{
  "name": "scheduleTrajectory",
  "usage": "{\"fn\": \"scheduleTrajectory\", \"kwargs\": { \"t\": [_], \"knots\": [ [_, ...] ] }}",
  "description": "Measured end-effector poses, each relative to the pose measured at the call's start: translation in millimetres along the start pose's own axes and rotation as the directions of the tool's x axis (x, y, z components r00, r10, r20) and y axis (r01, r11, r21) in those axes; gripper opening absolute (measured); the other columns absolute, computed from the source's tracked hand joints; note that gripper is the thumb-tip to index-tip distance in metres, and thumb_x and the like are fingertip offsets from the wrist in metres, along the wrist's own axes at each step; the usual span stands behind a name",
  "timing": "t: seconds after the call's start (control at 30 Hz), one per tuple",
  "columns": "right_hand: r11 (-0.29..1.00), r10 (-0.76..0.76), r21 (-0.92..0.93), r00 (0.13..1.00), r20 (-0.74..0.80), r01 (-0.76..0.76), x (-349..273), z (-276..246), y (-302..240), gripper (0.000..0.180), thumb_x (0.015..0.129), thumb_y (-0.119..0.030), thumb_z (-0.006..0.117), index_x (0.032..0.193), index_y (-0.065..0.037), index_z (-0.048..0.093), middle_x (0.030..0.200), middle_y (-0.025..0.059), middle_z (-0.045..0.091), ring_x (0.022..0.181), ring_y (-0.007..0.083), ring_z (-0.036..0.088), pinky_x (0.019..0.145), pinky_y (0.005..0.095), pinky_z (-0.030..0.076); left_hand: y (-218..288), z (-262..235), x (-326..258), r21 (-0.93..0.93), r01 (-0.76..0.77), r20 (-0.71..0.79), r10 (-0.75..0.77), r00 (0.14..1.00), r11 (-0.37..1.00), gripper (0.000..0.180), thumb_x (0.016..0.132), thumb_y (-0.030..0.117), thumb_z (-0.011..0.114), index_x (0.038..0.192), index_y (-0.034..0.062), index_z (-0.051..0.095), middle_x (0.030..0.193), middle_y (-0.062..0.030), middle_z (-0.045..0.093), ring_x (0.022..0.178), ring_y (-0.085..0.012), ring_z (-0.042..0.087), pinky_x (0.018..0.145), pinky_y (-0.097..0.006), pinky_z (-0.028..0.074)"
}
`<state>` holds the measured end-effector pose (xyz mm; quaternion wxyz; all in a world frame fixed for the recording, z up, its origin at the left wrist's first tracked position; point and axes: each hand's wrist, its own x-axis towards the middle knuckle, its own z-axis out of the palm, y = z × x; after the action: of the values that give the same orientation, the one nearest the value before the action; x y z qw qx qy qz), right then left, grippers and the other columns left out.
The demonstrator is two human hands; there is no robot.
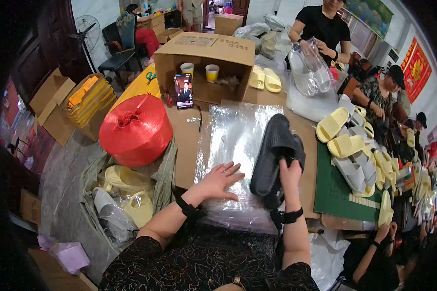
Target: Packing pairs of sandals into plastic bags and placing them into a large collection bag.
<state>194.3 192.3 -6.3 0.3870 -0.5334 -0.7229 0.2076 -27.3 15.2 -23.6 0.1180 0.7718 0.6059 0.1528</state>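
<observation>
My left hand [217, 181] lies with its fingers spread on a stack of clear plastic bags [224, 138] in front of me. My right hand [291, 180] grips a pair of black slide slippers [266, 162] by the heel part of the right one. The pair lies over the right side of the bags, toes pointing away from me. Part of the lower slipper is hidden behind the fingers.
A cardboard box [206, 42] with paper cups and a propped phone [183, 91] stand beyond the bags. Left are a red twine roll [136, 131] and a sack of bagged slippers [162, 179]. Yellow and grey slippers [345, 146] cover a green mat [330, 194]; co-workers work at right.
</observation>
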Motion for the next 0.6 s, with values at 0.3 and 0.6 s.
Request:
{"fn": "scheduleTrajectory", "kwargs": {
  "t": [0.3, 0.6],
  "knots": [
    [0.678, 0.392, 0.693, 0.918, -0.058, -0.246, -79, -94, 64, 0.053, 0.096, -0.011, 0.061, 0.138, 0.007, 0.035, 0.135, 0.0159, 0.049, 0.124, 0.0217, 0.048, 0.103, 0.0328, 0.039, -3, -1, 22, -0.196, 0.091, 0.001, -0.092, 0.996, 0.976, 0.055, 0.098, 0.044, 0.045, 0.147, 0.0197, 0.043, 0.155, -0.0182, 0.033, 0.145, -0.04, 0.023, 0.118, -0.049, 0.018],
    [0.944, -0.206, 0.313, 0.932, 0.3, 0.108, -117, -137, 15, 0.035, 0.078, -0.01, 0.07, 0.109, 0.004, 0.063, 0.106, 0.0186, 0.069, 0.102, 0.0307, 0.066, 0.088, 0.0379, 0.049, 9, -4, 50, -0.244, 0.22, -0.052, -0.239, 0.97, 0.944, 0.046, 0.103, 0.035, 0.035, 0.145, 0.0172, 0.045, 0.149, -0.0217, 0.04, 0.138, -0.0411, 0.036, 0.113, -0.047, 0.028]
  ]
}}
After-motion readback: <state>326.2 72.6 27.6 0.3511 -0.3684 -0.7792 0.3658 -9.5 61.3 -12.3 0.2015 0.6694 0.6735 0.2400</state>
